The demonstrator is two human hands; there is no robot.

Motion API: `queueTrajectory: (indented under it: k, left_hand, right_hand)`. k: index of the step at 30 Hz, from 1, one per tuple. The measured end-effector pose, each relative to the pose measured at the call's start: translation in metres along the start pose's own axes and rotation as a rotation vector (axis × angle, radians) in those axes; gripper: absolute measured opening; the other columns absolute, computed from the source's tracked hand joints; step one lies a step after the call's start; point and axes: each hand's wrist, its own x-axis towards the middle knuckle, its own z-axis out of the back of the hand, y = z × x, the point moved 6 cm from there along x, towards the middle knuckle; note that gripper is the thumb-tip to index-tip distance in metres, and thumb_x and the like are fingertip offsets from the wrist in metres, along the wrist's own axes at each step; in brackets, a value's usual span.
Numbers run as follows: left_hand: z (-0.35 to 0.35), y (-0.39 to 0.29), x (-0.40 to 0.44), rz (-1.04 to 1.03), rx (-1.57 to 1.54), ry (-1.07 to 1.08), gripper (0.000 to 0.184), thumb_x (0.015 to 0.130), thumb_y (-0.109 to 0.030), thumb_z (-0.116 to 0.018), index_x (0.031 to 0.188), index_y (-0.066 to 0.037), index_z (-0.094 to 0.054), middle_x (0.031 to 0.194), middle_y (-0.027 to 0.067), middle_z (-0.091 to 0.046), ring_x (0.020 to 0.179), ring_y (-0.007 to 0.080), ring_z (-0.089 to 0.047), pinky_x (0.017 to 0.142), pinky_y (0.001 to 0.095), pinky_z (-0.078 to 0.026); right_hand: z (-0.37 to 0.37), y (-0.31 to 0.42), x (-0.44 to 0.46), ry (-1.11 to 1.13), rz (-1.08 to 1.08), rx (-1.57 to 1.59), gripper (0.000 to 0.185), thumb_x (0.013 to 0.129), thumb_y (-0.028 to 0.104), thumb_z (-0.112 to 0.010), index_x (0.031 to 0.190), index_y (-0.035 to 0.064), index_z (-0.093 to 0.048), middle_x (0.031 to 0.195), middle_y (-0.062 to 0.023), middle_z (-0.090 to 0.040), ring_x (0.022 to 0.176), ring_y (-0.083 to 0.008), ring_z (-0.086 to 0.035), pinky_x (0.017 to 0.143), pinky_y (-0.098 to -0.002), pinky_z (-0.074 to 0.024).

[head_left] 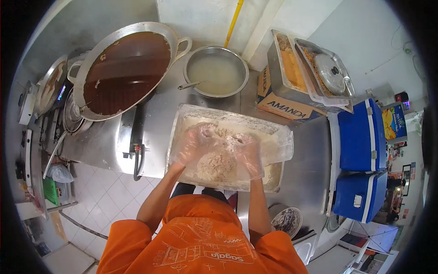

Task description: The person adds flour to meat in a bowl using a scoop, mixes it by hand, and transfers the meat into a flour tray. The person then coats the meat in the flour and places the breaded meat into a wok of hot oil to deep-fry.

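Note:
A metal tray (183, 112) of white flour lies in front of me on the steel counter, with a heap of flour-coated, shaggy food (216, 167) in its near middle. Both my hands wear clear plastic gloves dusted with flour. My left hand (193, 142) is over the left side of the tray, its fingers curled around floured food. Opposite it, my right hand (247, 156) is also closed on floured food. A few floury strands (222, 133) show between the two hands. The exact kind of food is hidden by the coating. A clear plastic container (285, 142) rests in the tray's right end.
A big two-handled pan of dark oil (127, 68) stands at the back left. Beside it is a steel bowl of cloudy liquid (216, 73) with a utensil. Food trays (292, 66) sit on a cardboard box (285, 107). Blue coolers (360, 137) are at the right.

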Motion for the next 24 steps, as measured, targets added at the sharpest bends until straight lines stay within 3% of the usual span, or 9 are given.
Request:
queueTrajectory:
  k: [3, 6, 9, 10, 13, 15, 18, 20, 24]
  left_hand:
    - [-0.007, 0.018, 0.013, 0.040, -0.064, 0.018, 0.045, 0.082, -0.013, -0.074, 0.122, 0.000, -0.058, 0.088, 0.0060, -0.068, 0.074, 0.0081, -0.059, 0.069, 0.0276, -0.050]
    - [0.003, 0.032, 0.014, -0.066, 0.170, -0.218, 0.045, 0.076, -0.017, -0.076, 0.116, -0.001, -0.061, 0.092, 0.0161, -0.068, 0.086, 0.0242, -0.066, 0.076, 0.0366, -0.051]
    - [-0.004, 0.092, 0.003, 0.081, 0.836, -0.017, 0.055, 0.072, -0.022, -0.079, 0.118, -0.001, -0.059, 0.092, 0.0182, -0.067, 0.089, 0.0308, -0.066, 0.078, 0.0399, -0.050]
    - [-0.018, 0.137, -0.002, 0.085, 0.702, 0.020, 0.057, 0.071, -0.025, -0.080, 0.118, -0.001, -0.059, 0.091, 0.0181, -0.067, 0.089, 0.0320, -0.065, 0.078, 0.0407, -0.050]
    - [-0.055, 0.215, -0.019, 0.040, 0.559, 0.074, 0.060, 0.069, -0.032, -0.081, 0.117, -0.002, -0.060, 0.090, 0.0187, -0.066, 0.089, 0.0347, -0.065, 0.077, 0.0426, -0.051]
    - [-0.063, 0.189, -0.025, -0.083, 0.809, 0.032, 0.059, 0.071, -0.035, -0.080, 0.116, -0.002, -0.061, 0.091, 0.0202, -0.066, 0.089, 0.0354, -0.064, 0.077, 0.0431, -0.051]
    - [-0.042, 0.127, -0.030, 0.004, 0.536, 0.107, 0.057, 0.073, -0.036, -0.079, 0.113, 0.000, -0.061, 0.090, 0.0226, -0.065, 0.090, 0.0367, -0.064, 0.079, 0.0429, -0.051]
    - [-0.032, 0.107, -0.026, 0.018, 0.543, 0.087, 0.056, 0.073, -0.035, -0.081, 0.113, -0.001, -0.061, 0.088, 0.0208, -0.066, 0.084, 0.0347, -0.066, 0.074, 0.0438, -0.051]
    - [-0.019, 0.046, -0.018, -0.109, 0.590, -0.104, 0.045, 0.077, -0.032, -0.077, 0.102, 0.003, -0.065, 0.084, 0.0207, -0.067, 0.084, 0.0358, -0.065, 0.079, 0.0431, -0.051]
  right_hand:
    - [0.002, -0.003, -0.003, 0.015, -0.071, 0.278, 0.027, 0.084, 0.019, -0.069, 0.101, -0.0033, -0.067, 0.091, -0.0155, -0.071, 0.077, -0.0264, -0.068, 0.067, -0.0363, -0.0519]
    - [-0.003, -0.022, -0.001, 0.022, -0.076, 0.189, 0.036, 0.083, 0.019, -0.069, 0.111, -0.0035, -0.064, 0.097, -0.0148, -0.071, 0.083, -0.0246, -0.068, 0.071, -0.0344, -0.0533]
    - [-0.032, -0.080, -0.016, 0.030, -0.078, -0.209, 0.040, 0.079, 0.016, -0.067, 0.114, -0.0015, -0.063, 0.102, -0.0161, -0.068, 0.089, -0.0255, -0.067, 0.073, -0.0349, -0.0533]
    - [-0.043, -0.078, -0.030, 0.083, -0.034, -0.472, 0.040, 0.079, 0.015, -0.066, 0.115, -0.0015, -0.062, 0.102, -0.0163, -0.068, 0.089, -0.0281, -0.067, 0.074, -0.0366, -0.0536]
    - [-0.124, -0.086, -0.041, -0.582, 0.133, -0.571, 0.038, 0.077, 0.015, -0.064, 0.111, -0.0021, -0.062, 0.096, -0.0189, -0.068, 0.087, -0.0362, -0.065, 0.076, -0.0438, -0.0522]
    - [-0.151, -0.135, -0.043, -0.592, 0.049, -0.315, 0.044, 0.081, 0.021, -0.062, 0.116, -0.0052, -0.058, 0.100, -0.0238, -0.065, 0.094, -0.0410, -0.061, 0.084, -0.0464, -0.0484]
    - [-0.140, -0.209, -0.053, 0.202, -0.202, -0.172, 0.057, 0.089, 0.033, -0.060, 0.126, -0.0099, -0.051, 0.114, -0.0304, -0.059, 0.108, -0.0442, -0.055, 0.096, -0.0468, -0.0431]
    - [-0.121, -0.213, -0.065, 0.372, -0.189, -0.526, 0.055, 0.088, 0.035, -0.060, 0.122, -0.0083, -0.054, 0.111, -0.0293, -0.060, 0.105, -0.0424, -0.057, 0.091, -0.0482, -0.0447]
    - [-0.055, -0.124, -0.057, 0.231, -0.022, -0.597, 0.042, 0.085, 0.032, -0.061, 0.107, -0.0029, -0.060, 0.101, -0.0276, -0.062, 0.094, -0.0407, -0.059, 0.082, -0.0493, -0.0449]
